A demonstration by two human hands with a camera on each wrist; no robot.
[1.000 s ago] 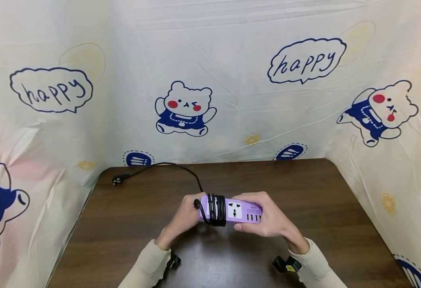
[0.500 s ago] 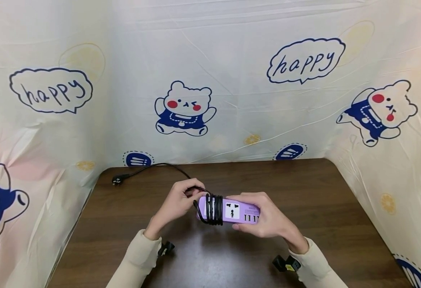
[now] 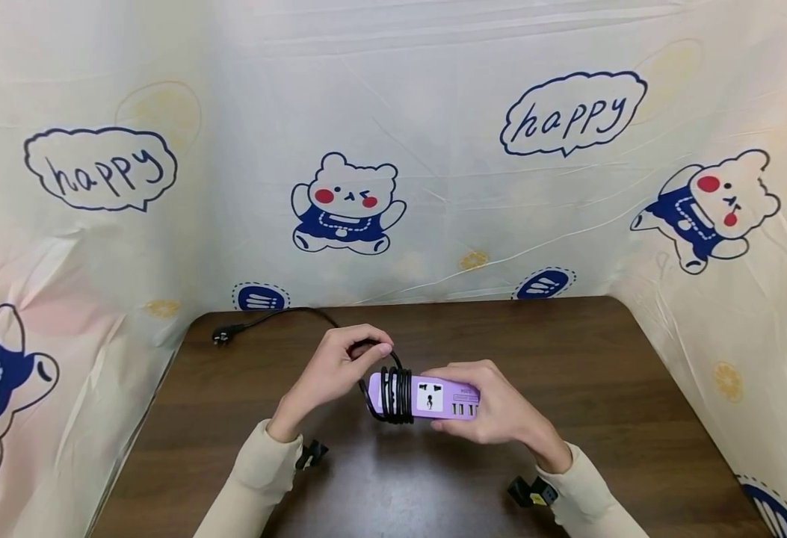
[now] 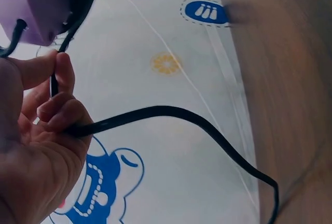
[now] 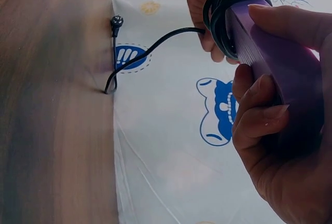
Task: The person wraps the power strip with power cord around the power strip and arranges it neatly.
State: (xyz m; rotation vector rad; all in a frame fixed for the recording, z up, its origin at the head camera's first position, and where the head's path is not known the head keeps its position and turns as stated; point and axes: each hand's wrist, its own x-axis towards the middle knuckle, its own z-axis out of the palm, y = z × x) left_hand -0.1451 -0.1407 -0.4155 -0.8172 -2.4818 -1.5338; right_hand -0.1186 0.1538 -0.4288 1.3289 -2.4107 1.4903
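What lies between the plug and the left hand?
Black cord, running from the plug to the left hand; the head and right wrist views show it.

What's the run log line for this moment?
left fingers pinch black cord | right fingers grip purple power strip | cord partly wound round strip | plug on tabletop
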